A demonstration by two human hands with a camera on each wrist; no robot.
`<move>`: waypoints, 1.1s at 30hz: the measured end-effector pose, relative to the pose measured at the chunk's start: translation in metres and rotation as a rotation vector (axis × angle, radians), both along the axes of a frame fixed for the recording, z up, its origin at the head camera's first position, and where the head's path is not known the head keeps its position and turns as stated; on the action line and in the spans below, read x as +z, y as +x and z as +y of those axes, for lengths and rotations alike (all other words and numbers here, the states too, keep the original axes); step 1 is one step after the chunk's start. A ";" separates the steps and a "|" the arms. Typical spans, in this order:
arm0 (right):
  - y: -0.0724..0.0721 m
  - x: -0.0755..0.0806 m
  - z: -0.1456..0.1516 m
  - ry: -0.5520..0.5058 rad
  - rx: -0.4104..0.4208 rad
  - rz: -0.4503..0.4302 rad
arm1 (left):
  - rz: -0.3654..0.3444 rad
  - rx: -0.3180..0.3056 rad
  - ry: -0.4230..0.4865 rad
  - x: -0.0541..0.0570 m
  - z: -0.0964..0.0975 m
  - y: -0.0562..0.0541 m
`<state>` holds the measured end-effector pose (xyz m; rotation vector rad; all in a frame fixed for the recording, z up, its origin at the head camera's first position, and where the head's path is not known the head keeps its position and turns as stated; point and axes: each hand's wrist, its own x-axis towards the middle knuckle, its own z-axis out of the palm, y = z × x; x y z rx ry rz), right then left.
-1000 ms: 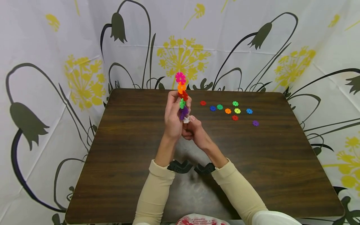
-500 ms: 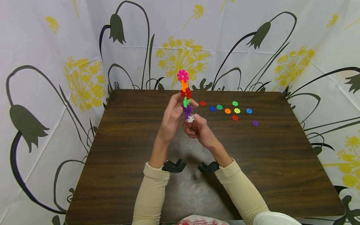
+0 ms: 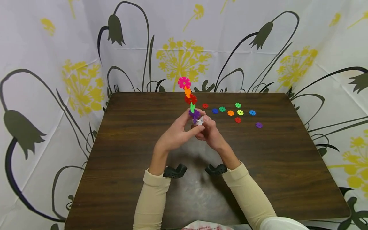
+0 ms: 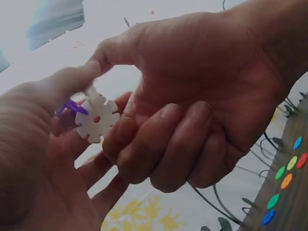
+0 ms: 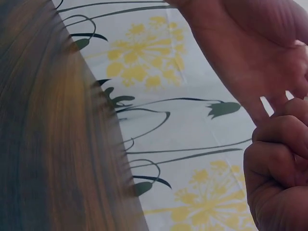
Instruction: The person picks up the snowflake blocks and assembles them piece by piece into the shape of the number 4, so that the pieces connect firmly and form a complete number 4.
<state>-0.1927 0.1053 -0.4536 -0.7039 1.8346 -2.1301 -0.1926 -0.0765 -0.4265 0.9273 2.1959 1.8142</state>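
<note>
A chain of notched flower-shaped discs stands upright above the table in the head view. From its top run a pink disc [image 3: 184, 83], an orange disc [image 3: 187, 92], a red disc [image 3: 191, 99], a green disc [image 3: 192, 107] and purple discs [image 3: 194, 113], with white at the bottom. My right hand [image 3: 212, 132] pinches the white end, its other fingers curled in. My left hand [image 3: 179, 132] has its thumb at the white pieces and its fingers behind the purple ones. The left wrist view shows a white disc [image 4: 97, 120] face-on between both hands, joined to purple.
Loose discs lie on the brown table [image 3: 129, 143] to the right of the hands, among them a blue disc [image 3: 215, 111], an orange disc [image 3: 231, 113] and a purple disc [image 3: 259, 125]. A flower-print cloth [image 3: 244, 38] hangs behind the table.
My left hand lets go around the chain's middle, opens away, then comes down to its lower end, thumb on the white pieces. Chain and right hand shift slightly right.
</note>
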 end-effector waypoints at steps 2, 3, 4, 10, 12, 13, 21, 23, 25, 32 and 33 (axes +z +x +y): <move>0.000 -0.001 0.002 0.017 0.001 0.006 | -0.005 0.026 -0.003 -0.001 0.000 0.000; 0.000 -0.001 0.003 0.033 -0.002 0.015 | -0.003 0.044 -0.001 -0.002 0.000 0.000; 0.000 -0.002 0.005 0.045 -0.003 0.014 | -0.001 0.063 0.005 -0.002 0.000 0.000; -0.010 -0.008 0.030 0.129 -0.057 0.085 | 0.066 0.138 0.119 -0.007 0.001 -0.003; -0.018 -0.012 0.048 0.139 -0.131 0.111 | 0.098 0.135 0.188 -0.007 0.002 -0.004; -0.022 -0.015 0.058 0.148 -0.175 0.116 | 0.110 0.129 0.220 -0.007 0.002 -0.004; -0.040 -0.046 0.156 0.735 -0.459 0.011 | 0.140 0.074 0.292 -0.003 0.001 -0.006; -0.041 -0.054 0.179 0.938 -0.465 -0.032 | 0.120 0.055 0.292 -0.002 0.001 -0.005; -0.042 -0.061 0.200 1.057 -0.494 -0.073 | 0.107 0.036 0.292 -0.002 0.000 -0.004; -0.047 -0.074 0.254 1.138 -0.768 -0.254 | 0.124 0.042 0.301 -0.001 -0.001 -0.002; -0.048 -0.073 0.257 1.148 -0.782 -0.289 | 0.124 0.044 0.299 -0.001 -0.002 -0.002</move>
